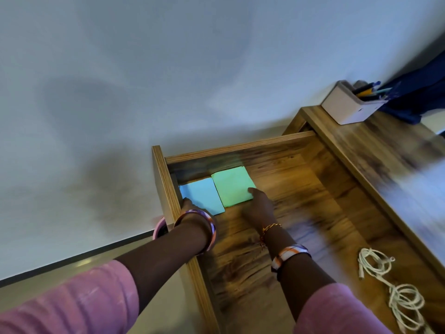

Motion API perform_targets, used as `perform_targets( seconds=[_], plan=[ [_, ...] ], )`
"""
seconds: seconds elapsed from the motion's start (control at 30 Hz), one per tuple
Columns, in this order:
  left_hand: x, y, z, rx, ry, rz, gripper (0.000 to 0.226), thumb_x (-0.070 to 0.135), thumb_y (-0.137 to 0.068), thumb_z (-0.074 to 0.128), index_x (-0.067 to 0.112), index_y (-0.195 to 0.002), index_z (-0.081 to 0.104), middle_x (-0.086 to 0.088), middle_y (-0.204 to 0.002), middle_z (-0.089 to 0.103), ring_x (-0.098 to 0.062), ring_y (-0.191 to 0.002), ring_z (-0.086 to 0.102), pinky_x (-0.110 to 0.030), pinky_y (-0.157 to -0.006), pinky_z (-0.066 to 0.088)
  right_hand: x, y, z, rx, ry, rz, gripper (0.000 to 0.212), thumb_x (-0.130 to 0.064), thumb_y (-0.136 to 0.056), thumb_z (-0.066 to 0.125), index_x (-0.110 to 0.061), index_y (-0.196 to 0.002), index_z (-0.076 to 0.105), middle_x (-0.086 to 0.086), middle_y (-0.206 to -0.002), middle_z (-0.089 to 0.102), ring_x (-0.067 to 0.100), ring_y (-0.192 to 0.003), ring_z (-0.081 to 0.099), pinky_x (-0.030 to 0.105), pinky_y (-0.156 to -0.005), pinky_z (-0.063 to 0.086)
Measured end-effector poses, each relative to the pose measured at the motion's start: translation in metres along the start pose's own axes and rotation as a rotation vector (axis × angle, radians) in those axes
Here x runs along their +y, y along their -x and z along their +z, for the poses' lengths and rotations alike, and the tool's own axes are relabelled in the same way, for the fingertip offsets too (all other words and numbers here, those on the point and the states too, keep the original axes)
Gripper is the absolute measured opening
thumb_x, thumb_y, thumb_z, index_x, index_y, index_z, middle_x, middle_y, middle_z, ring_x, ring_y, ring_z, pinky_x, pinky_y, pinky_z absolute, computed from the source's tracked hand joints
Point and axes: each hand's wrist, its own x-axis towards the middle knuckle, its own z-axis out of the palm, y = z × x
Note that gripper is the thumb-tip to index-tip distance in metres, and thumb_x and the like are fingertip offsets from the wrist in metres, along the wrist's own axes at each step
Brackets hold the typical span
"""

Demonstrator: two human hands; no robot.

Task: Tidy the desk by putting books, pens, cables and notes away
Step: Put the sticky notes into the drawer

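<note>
Head view, looking down into an open wooden drawer [301, 189] pulled out from the table [375, 150].

Two pads of notes lying flat on the drawer bottom, up in the 11 o'clock corner: blue pad [202, 195] tucked against the side wall, green pad [232, 185] just beside it at its 2 o'clock, edges touching or nearly so, hard to say which through the blur.

Left hand [189, 204] down at the blue pad's 7 o'clock corner, fingertips on its near edge, mostly hidden behind the wrist, so can't tell if gripping or only pressing. Chunky swirly bangle [199, 227] on that wrist.

Right hand [258, 208] loose and unclenched, not gripping anything, one fingertip resting on the green pad's 5 o'clock corner. Thin beaded bracelet [271, 229] plus another swirly bangle [290, 254] on that arm. Pink sleeves [79, 302] pushed up on both arms.

White cable [395, 290] in loose loops on the drawer floor at 4 o'clock, well apart from the pads.

On the table top at 1 o'clock, white box holder [349, 107] with pens [368, 90] sticking out, near the wall. Some dark blue fabric [419, 92] right behind it. Right side pretty motion-blurred.
</note>
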Motion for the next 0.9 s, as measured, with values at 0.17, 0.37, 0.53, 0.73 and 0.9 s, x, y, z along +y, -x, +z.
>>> perform_targets(
  seconds=[0.17,0.37,0.53,0.73,0.9],
  plan=[
    [0.000,-0.002,-0.003,-0.028,0.034,-0.023,0.027,0.024,-0.098,0.038,0.010,-0.119,0.051,-0.009,-0.124,0.055,-0.027,-0.122,0.045,-0.040,-0.107,0.027,0.003,0.006,-0.002,-0.068,0.043,-0.038,0.059,0.000,-0.082,0.052,-0.010,-0.139,0.039,0.016,-0.140,0.042,0.029,-0.127,0.043,0.036,-0.109,0.034],
    [-0.001,0.000,-0.008,-0.067,0.085,-0.116,0.023,0.027,-0.095,0.045,0.009,-0.106,0.052,-0.010,-0.105,0.055,-0.027,-0.118,0.050,-0.033,-0.090,0.034,0.014,0.042,-0.012,-0.083,-0.030,-0.043,0.060,-0.001,-0.080,0.059,-0.013,-0.136,0.043,0.015,-0.134,0.050,0.029,-0.114,0.055,0.041,-0.097,0.047],
    [0.010,0.040,-0.003,0.291,0.542,0.086,0.042,0.029,-0.098,0.039,0.002,-0.128,0.048,-0.016,-0.134,0.050,-0.032,-0.126,0.045,-0.037,-0.104,0.036,0.029,0.127,-0.025,-0.234,-0.053,-0.235,0.044,-0.007,-0.082,0.063,-0.010,-0.125,0.056,0.009,-0.124,0.060,0.016,-0.111,0.057,0.032,-0.095,0.048],
    [0.077,0.106,0.038,0.267,0.566,0.638,0.061,0.060,-0.066,0.052,0.023,-0.114,0.062,0.003,-0.112,0.066,-0.015,-0.102,0.059,-0.019,-0.079,0.038,0.061,0.231,-0.028,-0.494,0.129,-0.325,0.024,-0.016,-0.085,0.062,-0.002,-0.105,0.068,0.015,-0.107,0.069,0.022,-0.101,0.063,0.036,-0.087,0.047],
    [0.135,0.153,0.066,0.344,0.123,0.584,0.075,0.054,-0.067,0.071,0.020,-0.128,0.044,-0.003,-0.129,0.053,-0.022,-0.120,0.046,-0.039,-0.106,0.024,0.079,0.321,-0.009,-0.254,0.072,-0.300,0.025,-0.009,-0.093,0.042,-0.001,-0.109,0.059,0.015,-0.108,0.063,0.023,-0.102,0.058,0.017,-0.070,0.034]
  ],
)
